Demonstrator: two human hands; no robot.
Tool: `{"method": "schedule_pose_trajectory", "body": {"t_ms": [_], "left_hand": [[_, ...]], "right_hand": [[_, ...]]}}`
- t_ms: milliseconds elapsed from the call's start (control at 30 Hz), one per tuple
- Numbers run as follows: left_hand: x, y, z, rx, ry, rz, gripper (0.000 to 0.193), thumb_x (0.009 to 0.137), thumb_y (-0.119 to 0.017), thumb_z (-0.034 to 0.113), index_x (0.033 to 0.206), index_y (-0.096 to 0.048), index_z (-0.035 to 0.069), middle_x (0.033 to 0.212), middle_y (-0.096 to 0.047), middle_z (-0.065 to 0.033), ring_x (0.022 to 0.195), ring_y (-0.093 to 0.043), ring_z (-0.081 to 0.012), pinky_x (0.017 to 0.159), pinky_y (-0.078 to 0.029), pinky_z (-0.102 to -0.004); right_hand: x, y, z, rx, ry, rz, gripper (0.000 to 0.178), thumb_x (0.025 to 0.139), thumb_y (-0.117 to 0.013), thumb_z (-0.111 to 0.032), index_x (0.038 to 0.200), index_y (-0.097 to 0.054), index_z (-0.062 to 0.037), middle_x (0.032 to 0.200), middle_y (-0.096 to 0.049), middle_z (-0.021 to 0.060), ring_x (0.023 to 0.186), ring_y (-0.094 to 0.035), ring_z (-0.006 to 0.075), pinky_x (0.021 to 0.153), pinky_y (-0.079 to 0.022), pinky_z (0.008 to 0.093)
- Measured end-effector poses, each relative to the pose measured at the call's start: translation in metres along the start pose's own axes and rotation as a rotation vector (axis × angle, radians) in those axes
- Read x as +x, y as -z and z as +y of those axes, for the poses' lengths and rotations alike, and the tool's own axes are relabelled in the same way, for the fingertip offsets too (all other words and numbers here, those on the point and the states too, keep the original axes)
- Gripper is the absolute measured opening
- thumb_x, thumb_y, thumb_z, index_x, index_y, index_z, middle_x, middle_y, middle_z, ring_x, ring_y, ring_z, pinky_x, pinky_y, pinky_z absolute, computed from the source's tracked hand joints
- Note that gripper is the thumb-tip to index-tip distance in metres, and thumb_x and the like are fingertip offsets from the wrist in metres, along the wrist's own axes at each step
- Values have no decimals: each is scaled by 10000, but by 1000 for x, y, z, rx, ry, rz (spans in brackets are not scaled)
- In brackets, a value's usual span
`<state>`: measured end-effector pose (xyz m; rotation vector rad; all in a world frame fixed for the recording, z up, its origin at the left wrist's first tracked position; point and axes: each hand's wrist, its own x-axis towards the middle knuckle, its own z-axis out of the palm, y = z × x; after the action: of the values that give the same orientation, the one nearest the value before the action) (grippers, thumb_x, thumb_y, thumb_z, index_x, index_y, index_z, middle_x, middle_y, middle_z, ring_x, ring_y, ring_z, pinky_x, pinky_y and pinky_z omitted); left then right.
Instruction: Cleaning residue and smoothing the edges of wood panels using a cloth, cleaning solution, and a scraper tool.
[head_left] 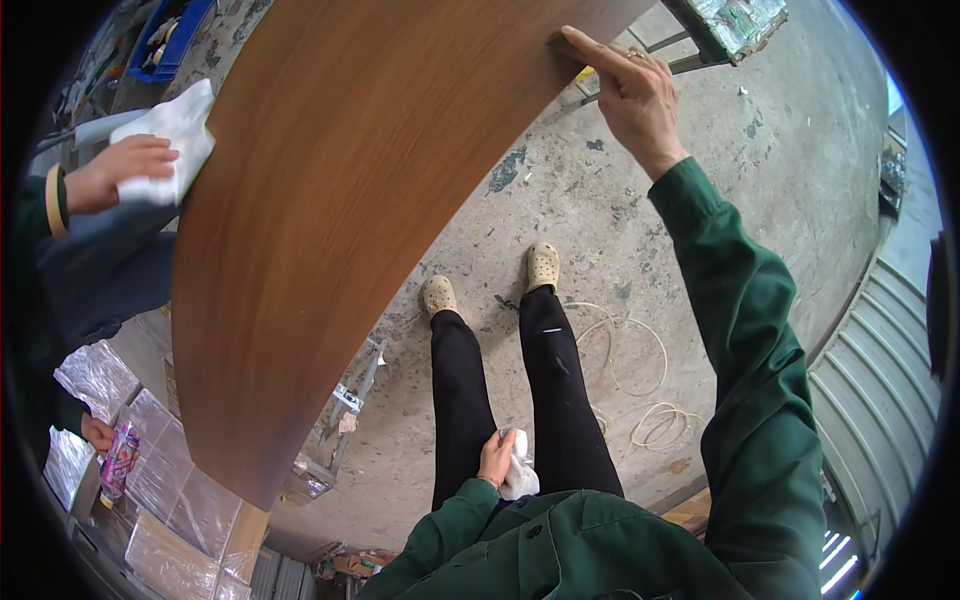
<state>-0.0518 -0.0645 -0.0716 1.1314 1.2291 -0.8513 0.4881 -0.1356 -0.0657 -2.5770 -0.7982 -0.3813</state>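
A long brown wood-grain panel (330, 200) stretches from the top of the view down to the lower left. My right hand (640, 105) reaches out to its right edge, with the index finger stretched onto the surface and the other fingers partly curled. Nothing shows in that hand. Close to my body, my left hand (493, 460) is closed around a crumpled white cloth (519, 470).
Across the panel, another person's hand (125, 170) presses a white cloth (185, 125) near its edge; their other hand holds a pink spray can (118, 462). Metal stands (345, 400) sit under the panel. A pale hose (665, 345) coils on the floor. Wrapped cartons (175, 480) are stacked lower left.
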Motion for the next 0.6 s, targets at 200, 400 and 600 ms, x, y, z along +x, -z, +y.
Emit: {"method": "schedule_pose_trajectory", "body": {"t_ms": [200,400,600], "left_hand": [[-1,24,4,26,-21,-23,314,875,-493,289,862,-565,-17,736,-548,-8,678,-466,-70,609,-395,-232],[-2,61,16,129,-82,-62,317,873,-495,286,886,-566,-23,762,-565,-17,704,-485,-70,630,-407,-235],[0,111,8,140,-107,-132,326,872,-491,290,904,-568,-25,791,-581,-32,731,-500,-81,653,-416,-246]], "right_hand": [[-17,-3,-47,59,10,8,515,729,-512,-18,1135,-557,-331,773,-627,-42,651,-508,119,677,-362,272],[-55,6,-122,18,-9,-149,646,599,-528,17,1179,-525,-268,653,-512,-45,650,-466,128,637,-325,293],[-94,4,-214,108,22,-153,601,598,-550,-17,1157,-532,-235,659,-468,-32,681,-462,147,670,-356,313]]}}
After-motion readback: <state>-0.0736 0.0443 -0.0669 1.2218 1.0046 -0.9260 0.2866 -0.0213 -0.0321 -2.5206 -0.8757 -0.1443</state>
